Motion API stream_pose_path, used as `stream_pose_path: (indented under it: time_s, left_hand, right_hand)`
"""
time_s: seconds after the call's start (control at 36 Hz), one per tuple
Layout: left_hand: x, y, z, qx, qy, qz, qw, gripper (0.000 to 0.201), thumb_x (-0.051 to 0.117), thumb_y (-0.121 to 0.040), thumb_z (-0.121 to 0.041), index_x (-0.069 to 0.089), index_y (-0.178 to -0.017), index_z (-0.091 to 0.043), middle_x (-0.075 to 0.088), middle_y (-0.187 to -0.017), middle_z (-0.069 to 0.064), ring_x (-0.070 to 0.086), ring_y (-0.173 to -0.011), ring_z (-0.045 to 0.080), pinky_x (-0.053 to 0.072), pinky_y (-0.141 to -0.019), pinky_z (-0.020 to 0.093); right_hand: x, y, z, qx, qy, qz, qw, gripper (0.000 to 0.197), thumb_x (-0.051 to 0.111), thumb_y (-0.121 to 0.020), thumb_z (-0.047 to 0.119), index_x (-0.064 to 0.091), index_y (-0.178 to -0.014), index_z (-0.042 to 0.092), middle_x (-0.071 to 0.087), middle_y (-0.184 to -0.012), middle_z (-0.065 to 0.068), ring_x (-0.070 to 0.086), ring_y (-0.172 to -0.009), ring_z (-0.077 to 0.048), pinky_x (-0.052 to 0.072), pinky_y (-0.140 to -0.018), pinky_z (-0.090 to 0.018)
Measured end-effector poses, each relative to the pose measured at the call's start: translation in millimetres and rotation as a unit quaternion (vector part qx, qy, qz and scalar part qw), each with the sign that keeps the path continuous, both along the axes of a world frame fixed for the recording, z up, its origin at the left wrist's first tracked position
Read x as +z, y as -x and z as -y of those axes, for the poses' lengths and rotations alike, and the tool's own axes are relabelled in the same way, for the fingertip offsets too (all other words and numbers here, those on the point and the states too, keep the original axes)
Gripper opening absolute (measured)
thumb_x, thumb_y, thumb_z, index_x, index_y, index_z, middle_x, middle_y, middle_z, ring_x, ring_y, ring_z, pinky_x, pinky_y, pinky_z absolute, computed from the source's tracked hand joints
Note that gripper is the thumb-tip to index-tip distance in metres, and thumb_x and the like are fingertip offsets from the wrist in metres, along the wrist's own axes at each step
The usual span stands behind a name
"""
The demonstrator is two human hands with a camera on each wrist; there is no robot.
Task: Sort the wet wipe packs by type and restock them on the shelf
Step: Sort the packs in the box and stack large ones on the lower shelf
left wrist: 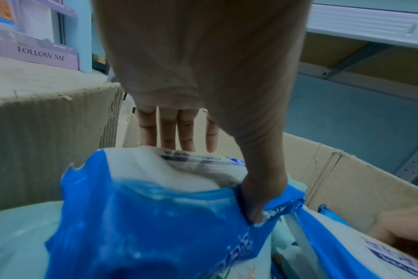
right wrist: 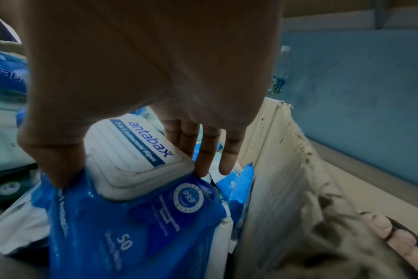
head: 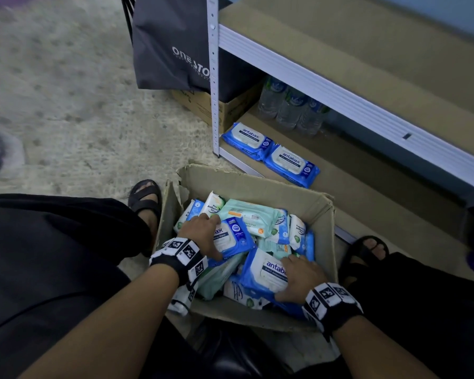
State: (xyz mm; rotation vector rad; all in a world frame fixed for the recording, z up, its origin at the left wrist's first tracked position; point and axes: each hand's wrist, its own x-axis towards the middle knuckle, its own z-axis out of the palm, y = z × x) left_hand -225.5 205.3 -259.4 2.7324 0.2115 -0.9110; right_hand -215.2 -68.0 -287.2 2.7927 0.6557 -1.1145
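An open cardboard box [head: 320, 214] on the floor holds several wet wipe packs: blue antabax, mint green and white ones. My left hand [head: 200, 232] grips a blue antabax pack [head: 233, 236] near the middle of the box, with the thumb [left wrist: 258, 198] dug into its edge and the fingers [left wrist: 165, 132] over the far side. My right hand [head: 298, 276] holds another blue antabax pack [head: 263, 272] at the box's near right. Its thumb [right wrist: 55, 166] and fingers [right wrist: 203, 151] span the white lid [right wrist: 131, 156]. Two blue antabax packs [head: 246, 139] [head: 292, 165] lie side by side on the bottom shelf [head: 367, 192].
Water bottles [head: 290, 105] stand at the back of the bottom shelf. A black bag [head: 173, 45] hangs over a cardboard carton [head: 230, 110] by the shelf upright [head: 213, 77]. The upper shelf board [head: 340, 50] is bare. My sandalled feet [head: 145, 198] [head: 367, 253] flank the box.
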Motion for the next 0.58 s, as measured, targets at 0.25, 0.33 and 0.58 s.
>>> stream_pose_path:
  time_s: [0.25, 0.33, 0.58]
  left_hand:
    - [22, -11, 1, 0.01, 0.016, -0.008, 1.0, 0.102, 0.084, -0.058, -0.052, 0.036, -0.142, -0.019, 0.059, -0.126, 0.006, 0.057, -0.114, 0.026, 0.049, -0.094, 0.038]
    - [35, -20, 0, -0.009, 0.015, 0.045, 0.999, 0.097, 0.085, -0.057, -0.05, 0.043, -0.139, -0.017, 0.058, -0.129, 0.006, 0.056, -0.116, 0.026, 0.047, -0.095, 0.038]
    - [81, -79, -5, -0.042, 0.008, 0.112, 0.993, 0.091, 0.078, -0.053, -0.052, 0.05, -0.134, -0.02, 0.05, -0.124, 0.004, 0.052, -0.112, 0.027, 0.046, -0.094, 0.044]
  right_hand:
    - [21, -16, 9, -0.066, -0.053, -0.047, 0.995, 0.086, 0.065, -0.049, 0.071, 0.048, -0.119, 0.025, 0.052, -0.117, 0.001, 0.046, -0.114, -0.02, 0.046, -0.094, -0.036]
    - [35, -31, 10, -0.086, -0.074, -0.048, 0.992, 0.076, 0.071, -0.053, 0.063, 0.048, -0.115, 0.024, 0.048, -0.116, 0.0, 0.043, -0.113, -0.019, 0.045, -0.094, -0.037]
    - [87, -98, 6, -0.057, -0.083, 0.068, 0.993, 0.067, 0.064, -0.063, 0.066, 0.043, -0.112, 0.025, 0.042, -0.114, 0.001, 0.04, -0.117, -0.021, 0.04, -0.097, -0.041]
